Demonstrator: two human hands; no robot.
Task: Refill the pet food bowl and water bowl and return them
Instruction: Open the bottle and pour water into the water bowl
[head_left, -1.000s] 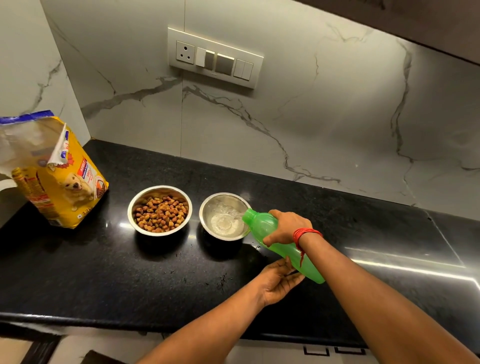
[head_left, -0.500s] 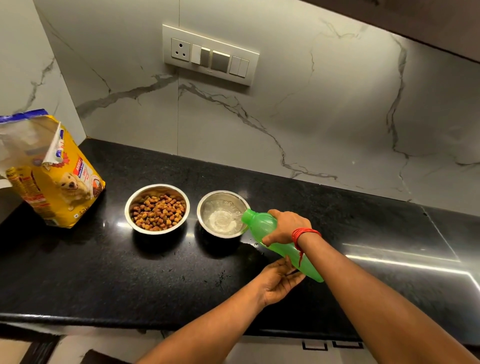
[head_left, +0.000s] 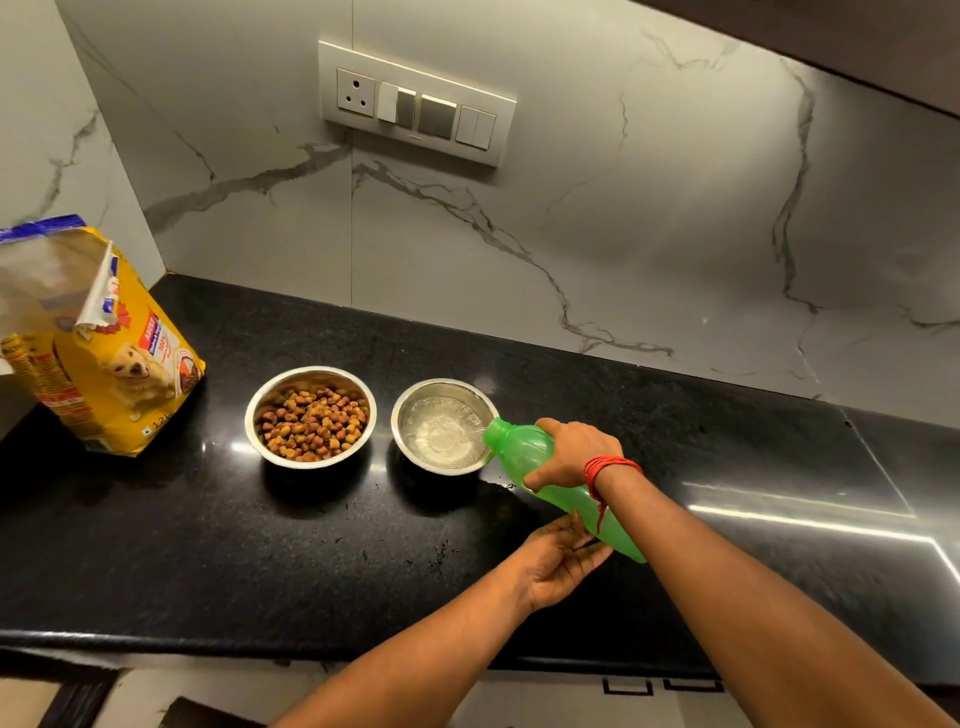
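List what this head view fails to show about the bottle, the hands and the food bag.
- Green bottle: its base and remaining water, hidden by the right hand and wrist.
- Left hand: whether it touches the bottle, unclear.
- Food bag: left side cut off by the frame edge; small print unreadable.

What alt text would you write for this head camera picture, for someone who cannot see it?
A person's right hand tips a green plastic bottle, pouring water into a round steel bowl on a black countertop; the left hand supports the bottle's base. Left stands a kibble-filled steel bowl.
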